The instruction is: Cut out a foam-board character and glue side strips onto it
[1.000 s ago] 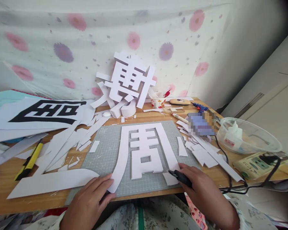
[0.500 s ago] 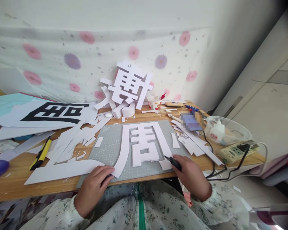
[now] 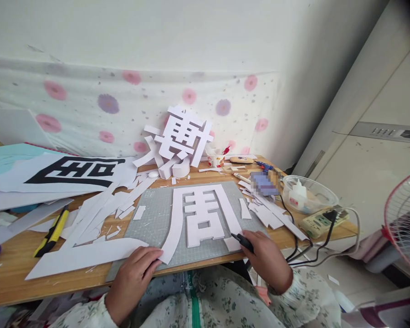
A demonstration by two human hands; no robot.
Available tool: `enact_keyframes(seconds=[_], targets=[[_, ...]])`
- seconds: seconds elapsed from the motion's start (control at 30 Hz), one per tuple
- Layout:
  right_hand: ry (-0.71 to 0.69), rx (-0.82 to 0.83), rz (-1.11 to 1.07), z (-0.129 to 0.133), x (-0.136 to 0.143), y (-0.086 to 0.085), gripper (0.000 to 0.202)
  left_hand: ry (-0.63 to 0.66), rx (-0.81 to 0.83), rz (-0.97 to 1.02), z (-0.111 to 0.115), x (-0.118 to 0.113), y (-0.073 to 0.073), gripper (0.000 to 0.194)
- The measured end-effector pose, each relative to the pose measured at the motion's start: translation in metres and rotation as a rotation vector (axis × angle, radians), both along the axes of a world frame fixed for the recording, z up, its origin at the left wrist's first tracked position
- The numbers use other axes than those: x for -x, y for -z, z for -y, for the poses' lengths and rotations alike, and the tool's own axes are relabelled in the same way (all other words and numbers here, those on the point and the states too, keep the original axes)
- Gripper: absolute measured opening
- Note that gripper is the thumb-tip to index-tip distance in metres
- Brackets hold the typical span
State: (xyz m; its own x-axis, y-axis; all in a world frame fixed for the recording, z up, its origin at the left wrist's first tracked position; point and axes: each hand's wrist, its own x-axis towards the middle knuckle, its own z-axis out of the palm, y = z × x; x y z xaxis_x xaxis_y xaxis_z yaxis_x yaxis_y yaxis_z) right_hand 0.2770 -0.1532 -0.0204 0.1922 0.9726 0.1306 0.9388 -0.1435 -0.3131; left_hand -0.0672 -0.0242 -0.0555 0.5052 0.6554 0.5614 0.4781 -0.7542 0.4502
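1. My left hand (image 3: 135,272): fingertips at the white cutout's (image 3: 204,214) left foot, likely steadying it; can't tell if pinching.
2. My right hand (image 3: 264,258) grips a black-handled tool (image 3: 245,243), tip beside right foot.
3. Cutout lies flat between hands on gray mat (image 3: 152,228), probably protecting the table (image 3: 13,287).

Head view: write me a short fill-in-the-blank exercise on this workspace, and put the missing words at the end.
1. The right hand holds a slim tool whose handle is coloured ____.
2. Beneath the white cut-out character lies a cutting mat coloured ____.
3. The yellow-and-black knife lies on the person's ____ side of the mat.
4. The cloth on the wall is printed with large flowers, some pink and some ____.

Missing words: black; gray; left; purple.
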Motion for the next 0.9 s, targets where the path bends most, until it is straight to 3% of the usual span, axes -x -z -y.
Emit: enact_keyframes(seconds=[0.13, 0.3, 0.43, 0.57, 0.7, 0.8, 0.9], targets=[[0.118, 0.113, -0.087, -0.013, -0.013, -0.012, 0.024, 0.044, -0.163, -0.027, -0.001, -0.001, -0.005, 0.012], [0.224, 0.214, -0.13, -0.048, -0.028, -0.029, 0.022, 0.069, -0.324, -0.045, -0.001, -0.003, -0.008, 0.02], [0.283, 0.239, -0.112, -0.063, -0.036, -0.029, 0.023, 0.071, -0.376, -0.06, -0.002, -0.001, -0.003, 0.022], [0.279, 0.197, -0.086, -0.059, -0.04, -0.029, 0.028, 0.085, -0.403, -0.047, -0.004, 0.0, 0.001, 0.022], [0.24, 0.121, -0.063, -0.054, -0.045, -0.024, 0.051, 0.091, -0.371, -0.03, -0.005, -0.001, 0.0, 0.023], [0.224, 0.074, -0.058, -0.055, -0.051, -0.01, 0.069, 0.081, -0.313, -0.021, -0.001, 0.0, -0.005, 0.023], [0.196, -0.02, -0.059, -0.065, -0.057, 0.004, 0.067, 0.087, -0.274, -0.016, 0.004, 0.006, -0.012, 0.024]])
